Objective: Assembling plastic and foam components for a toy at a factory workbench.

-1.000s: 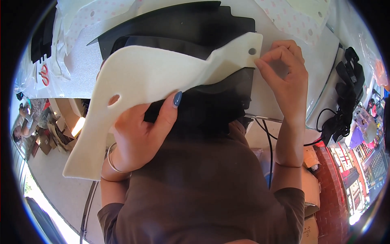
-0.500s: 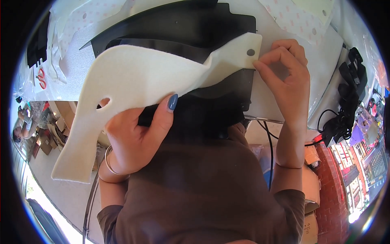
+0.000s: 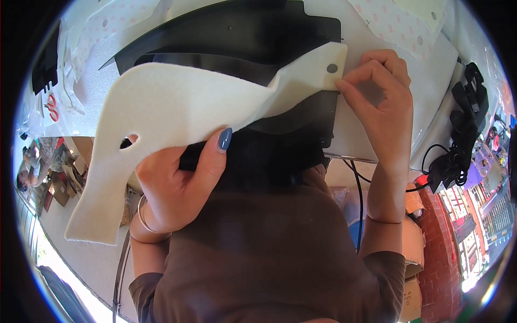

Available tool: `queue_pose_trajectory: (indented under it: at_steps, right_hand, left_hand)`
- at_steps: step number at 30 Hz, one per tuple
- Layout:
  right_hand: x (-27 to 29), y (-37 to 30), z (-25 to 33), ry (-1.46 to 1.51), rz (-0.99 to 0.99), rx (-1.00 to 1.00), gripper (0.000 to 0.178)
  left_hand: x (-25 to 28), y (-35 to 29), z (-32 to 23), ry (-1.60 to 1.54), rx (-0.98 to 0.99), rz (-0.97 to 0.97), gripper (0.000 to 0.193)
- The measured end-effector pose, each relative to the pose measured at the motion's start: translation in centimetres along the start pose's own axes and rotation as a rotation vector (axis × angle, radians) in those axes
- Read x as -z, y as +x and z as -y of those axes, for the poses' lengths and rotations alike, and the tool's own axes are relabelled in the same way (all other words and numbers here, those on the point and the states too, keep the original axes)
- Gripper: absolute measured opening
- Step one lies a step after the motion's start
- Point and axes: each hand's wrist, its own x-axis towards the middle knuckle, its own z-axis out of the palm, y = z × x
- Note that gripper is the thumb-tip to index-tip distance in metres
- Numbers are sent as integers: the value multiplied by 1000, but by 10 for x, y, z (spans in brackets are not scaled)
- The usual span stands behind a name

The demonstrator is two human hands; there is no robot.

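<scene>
A long curved piece of off-white felt (image 3: 167, 99) stretches between my hands, with a hole near its left part and another near its right end. My left hand (image 3: 180, 185) grips its lower edge, thumb on top and the other fingers hidden beneath. With thumb and forefinger my right hand (image 3: 379, 89) pinches the lower corner of the right end. The felt twists near the middle, and its left tail hangs past the table edge. Behind and below it lie black curved plastic panels (image 3: 253, 29), partly covered by the felt.
The panels lie on a white-covered table (image 3: 371, 132). Patterned backing sheets (image 3: 396, 24) are at the far right, and red-handled scissors (image 3: 52, 107) at the left. Black straps and cables (image 3: 460, 140) hang at the right edge. Cardboard boxes (image 3: 412, 296) stand on the floor.
My left hand and the felt's left part have shifted slightly left and down. The right hand keeps its pinch in nearly the same place.
</scene>
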Motion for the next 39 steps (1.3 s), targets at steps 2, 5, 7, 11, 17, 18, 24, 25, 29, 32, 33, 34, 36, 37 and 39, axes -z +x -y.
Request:
queue_pose_trajectory:
  at_steps: [2,5,7,11,17,18,24,25,29,32,33,34,36,37,39]
  right_hand:
    - [0,0,1,7,3,-13,13]
    - [0,2,0,-4,10,1,15]
    - [1,2,3,-42,17,7,16]
    - [4,3,5,-144,57,17,17]
    - [-7,5,1,-159,-141,48,13]
    - [-8,7,0,-157,-139,48,13]
    - [-12,10,-1,-165,-172,42,12]
    - [-12,10,-1,-161,-176,40,12]
    - [-15,12,0,-112,-218,-12,12]
    - [-16,12,0,-153,-221,8,13]
    - [-16,12,-1,-154,-222,7,13]
    - [-17,12,-2,-136,-225,3,13]
    - [-18,12,-2,-118,-227,-2,13]
    - [-19,12,-2,-134,-233,-4,13]
    - [-21,13,-2,-152,-239,-8,13]
  left_hand:
    - [1,0,-4,-29,82,7,14]
    - [0,0,-1,-16,36,0,15]
    - [-2,-1,-2,-33,78,-6,15]
    - [0,3,-2,122,-18,13,16]
    - [1,3,-2,151,-55,39,19]
    - [1,3,-1,151,-53,39,19]
    - [9,8,-5,403,-138,185,25]
    - [8,6,-4,344,-110,173,25]
    - [4,2,-3,252,9,94,26]
    - [4,3,-3,272,-3,109,25]
    - [4,4,-2,272,-3,110,25]
    - [4,4,-1,277,-24,102,25]
    - [3,4,-1,282,-43,95,25]
    - [3,4,-1,289,-35,101,25]
    - [6,6,-2,294,-27,110,26]
